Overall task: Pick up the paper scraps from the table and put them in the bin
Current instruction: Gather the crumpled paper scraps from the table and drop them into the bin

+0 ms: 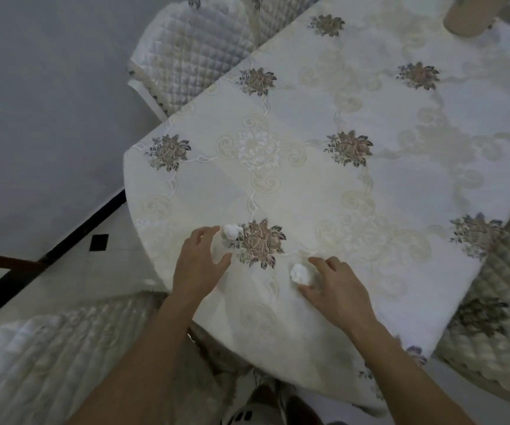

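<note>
Two crumpled white paper scraps (232, 233) (301, 273), loose beside the spread, empty left hand (197, 265) and right hand (336, 289)

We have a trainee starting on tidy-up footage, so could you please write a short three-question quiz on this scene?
1. True or false: a bin is in view.
2. How many paper scraps lie on the tablecloth?
3. The scrap by the right hand lies: A) between its thumb and forefinger; B) under its palm; C) on a chair.
Key: 1 false; 2 two, the other just past the left hand fingertips; 3 A.
</note>
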